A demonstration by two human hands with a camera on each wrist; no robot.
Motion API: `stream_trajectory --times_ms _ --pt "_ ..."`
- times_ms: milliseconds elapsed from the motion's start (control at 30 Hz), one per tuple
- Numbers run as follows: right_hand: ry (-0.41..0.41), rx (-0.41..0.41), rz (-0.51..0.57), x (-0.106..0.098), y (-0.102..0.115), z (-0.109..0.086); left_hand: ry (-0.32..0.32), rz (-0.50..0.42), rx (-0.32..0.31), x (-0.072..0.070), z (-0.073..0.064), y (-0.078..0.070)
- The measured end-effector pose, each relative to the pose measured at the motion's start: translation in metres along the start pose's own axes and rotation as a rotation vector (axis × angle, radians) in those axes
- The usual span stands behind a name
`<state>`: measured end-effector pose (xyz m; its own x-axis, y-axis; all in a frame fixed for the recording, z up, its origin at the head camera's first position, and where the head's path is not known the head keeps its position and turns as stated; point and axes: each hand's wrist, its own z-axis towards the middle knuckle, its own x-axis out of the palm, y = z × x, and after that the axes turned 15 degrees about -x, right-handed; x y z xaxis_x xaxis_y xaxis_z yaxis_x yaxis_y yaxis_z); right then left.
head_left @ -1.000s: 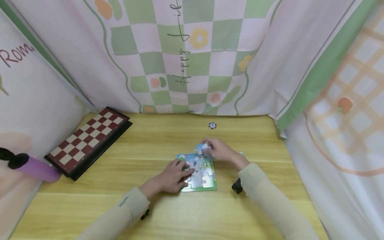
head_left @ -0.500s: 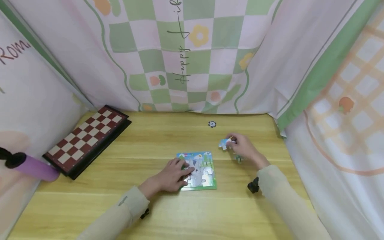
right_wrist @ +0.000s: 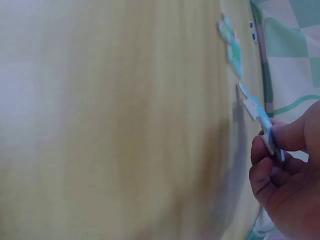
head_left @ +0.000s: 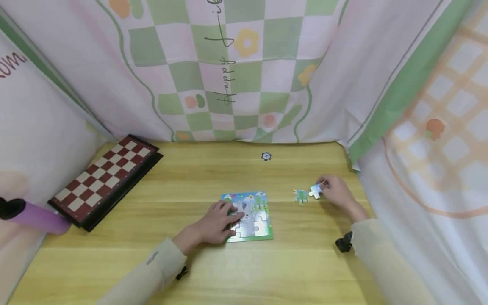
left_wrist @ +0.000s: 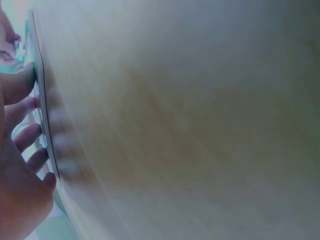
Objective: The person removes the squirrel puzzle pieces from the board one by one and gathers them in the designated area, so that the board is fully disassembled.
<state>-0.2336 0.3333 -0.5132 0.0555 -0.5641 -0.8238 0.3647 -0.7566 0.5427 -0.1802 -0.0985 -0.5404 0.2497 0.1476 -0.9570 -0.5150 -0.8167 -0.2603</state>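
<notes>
A puzzle piece (head_left: 314, 191) is pinched by the right hand (head_left: 337, 193) over the bench (head_left: 236, 271). Towards eight o'clock, a loose piece (head_left: 301, 196) and, farther out, the picture puzzle (head_left: 254, 218) are seen, the latter touched by the outspread left hand (head_left: 215, 224).

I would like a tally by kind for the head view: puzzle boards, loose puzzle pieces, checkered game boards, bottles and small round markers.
Puzzle board: 1
Loose puzzle pieces: 2
Checkered game board: 1
Bottle: 1
Small round marker: 1
Total: 6

fingers (right_wrist: 261, 171) pinching puzzle piece (right_wrist: 262, 116), wooden tabletop (right_wrist: 110, 100)
</notes>
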Motion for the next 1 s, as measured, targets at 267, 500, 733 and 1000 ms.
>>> stream_trajectory --times_ms 267,500,733,1000 --pt "0.059 0.024 -0.118 0.008 -0.001 -0.010 -0.010 -0.007 0.000 -0.001 0.000 0.000" --pt "0.106 0.011 -0.204 0.010 0.008 -0.015 -0.002 -0.011 0.001 -0.005 -0.003 -0.002" --pt "0.088 0.005 -0.236 0.009 0.014 -0.011 -0.005 -0.006 -0.003 -0.004 -0.003 0.000" --pt "0.045 -0.129 -0.192 0.025 0.065 0.013 -0.033 0.093 0.032 -0.002 -0.006 0.000"
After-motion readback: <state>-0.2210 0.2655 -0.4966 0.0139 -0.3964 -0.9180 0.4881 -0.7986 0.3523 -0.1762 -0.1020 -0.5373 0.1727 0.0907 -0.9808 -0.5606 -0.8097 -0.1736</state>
